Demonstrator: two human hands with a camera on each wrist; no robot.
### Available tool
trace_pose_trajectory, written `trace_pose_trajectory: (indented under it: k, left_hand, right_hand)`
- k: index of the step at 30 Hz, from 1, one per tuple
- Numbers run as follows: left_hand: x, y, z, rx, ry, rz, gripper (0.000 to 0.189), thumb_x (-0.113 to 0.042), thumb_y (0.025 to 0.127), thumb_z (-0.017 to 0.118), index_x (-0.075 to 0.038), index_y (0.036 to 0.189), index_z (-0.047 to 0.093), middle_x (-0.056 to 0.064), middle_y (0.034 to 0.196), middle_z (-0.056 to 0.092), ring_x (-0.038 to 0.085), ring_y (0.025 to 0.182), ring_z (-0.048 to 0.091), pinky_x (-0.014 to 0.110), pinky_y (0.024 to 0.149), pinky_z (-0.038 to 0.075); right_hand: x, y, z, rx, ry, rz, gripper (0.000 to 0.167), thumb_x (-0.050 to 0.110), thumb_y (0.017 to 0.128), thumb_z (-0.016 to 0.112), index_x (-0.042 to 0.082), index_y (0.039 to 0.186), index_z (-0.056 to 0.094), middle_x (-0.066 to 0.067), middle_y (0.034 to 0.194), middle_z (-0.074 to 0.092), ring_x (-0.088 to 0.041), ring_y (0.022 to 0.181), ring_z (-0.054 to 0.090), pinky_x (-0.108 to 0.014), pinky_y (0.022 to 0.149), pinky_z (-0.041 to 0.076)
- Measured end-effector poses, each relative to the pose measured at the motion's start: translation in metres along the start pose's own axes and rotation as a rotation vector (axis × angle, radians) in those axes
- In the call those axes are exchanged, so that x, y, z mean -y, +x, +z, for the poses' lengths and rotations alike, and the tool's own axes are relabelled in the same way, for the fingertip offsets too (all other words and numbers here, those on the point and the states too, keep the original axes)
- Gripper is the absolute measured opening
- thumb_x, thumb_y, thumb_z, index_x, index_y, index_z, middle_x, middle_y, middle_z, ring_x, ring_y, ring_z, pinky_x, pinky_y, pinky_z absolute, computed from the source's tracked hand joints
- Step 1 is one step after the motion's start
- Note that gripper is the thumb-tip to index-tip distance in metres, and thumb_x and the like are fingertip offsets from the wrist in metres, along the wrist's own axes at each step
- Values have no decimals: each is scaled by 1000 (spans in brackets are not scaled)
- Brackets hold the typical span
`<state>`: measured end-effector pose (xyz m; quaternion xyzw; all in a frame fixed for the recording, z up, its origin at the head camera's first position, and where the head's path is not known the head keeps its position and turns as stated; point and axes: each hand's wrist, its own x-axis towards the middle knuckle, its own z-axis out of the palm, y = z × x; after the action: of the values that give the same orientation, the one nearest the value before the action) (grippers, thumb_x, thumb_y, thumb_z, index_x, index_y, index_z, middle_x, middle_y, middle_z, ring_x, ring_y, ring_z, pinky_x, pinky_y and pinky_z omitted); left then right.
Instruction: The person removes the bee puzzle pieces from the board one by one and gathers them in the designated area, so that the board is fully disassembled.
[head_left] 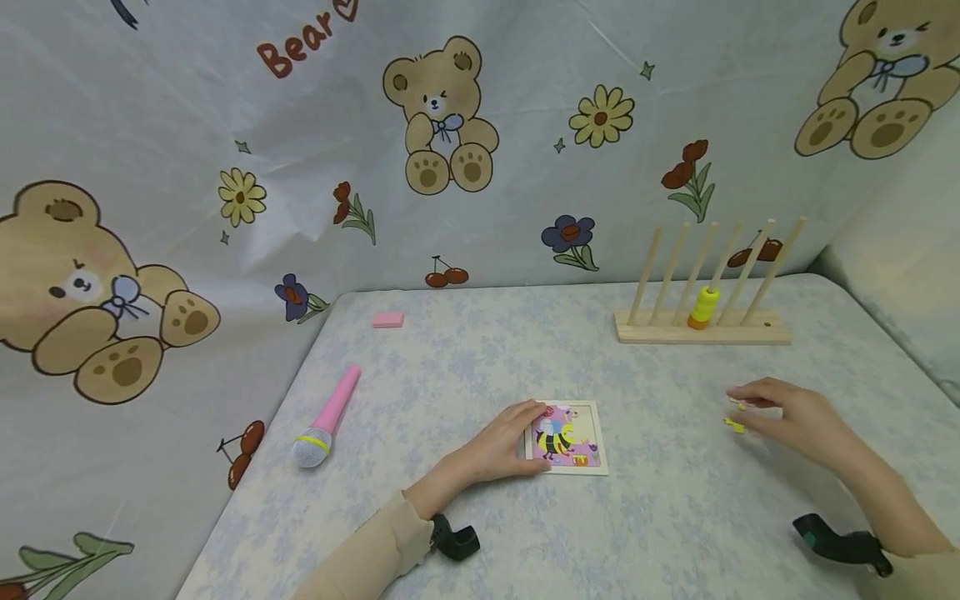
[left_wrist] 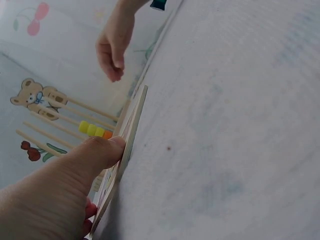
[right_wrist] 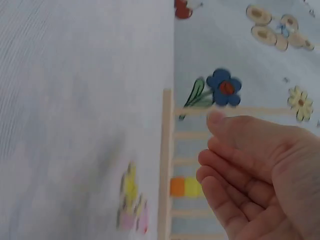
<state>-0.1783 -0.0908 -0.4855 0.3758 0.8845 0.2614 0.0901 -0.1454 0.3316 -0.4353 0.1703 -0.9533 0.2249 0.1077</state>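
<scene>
My left hand (head_left: 495,446) grips the left side of a small square bee puzzle (head_left: 581,437), thumb at the lower edge and fingers at the upper. A bare cream patch shows at the puzzle's upper right. In the left wrist view the thumb presses the rim of the board (left_wrist: 127,142). My right hand (head_left: 787,417) hovers over the table at the right, fingers loosely bent and holding nothing. Beneath its fingertips lie loose puzzle pieces, a yellow one (head_left: 735,426) and a pink one (right_wrist: 135,220), apart from the hand in the right wrist view.
A wooden peg rack (head_left: 705,327) with yellow and orange beads (head_left: 703,307) on one peg stands at the back right. A pink toy microphone (head_left: 330,417) lies at the left. A pink block (head_left: 387,320) sits farther back. Bear-print cloth (head_left: 510,233) hangs behind the table.
</scene>
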Motion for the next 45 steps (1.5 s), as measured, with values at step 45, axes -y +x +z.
trace_pose_trajectory:
  k: [45]
  left_hand:
    - [0, -1, -1, -1, -12, 1, 82, -44, 85, 67, -11, 149, 28, 7, 152, 26, 19, 139, 20, 36, 109, 24]
  right_hand:
    - [132, 24, 100, 98, 182, -327, 28, 5, 77, 76, 5, 104, 68, -3, 104, 62, -19, 96, 57, -40, 79, 51]
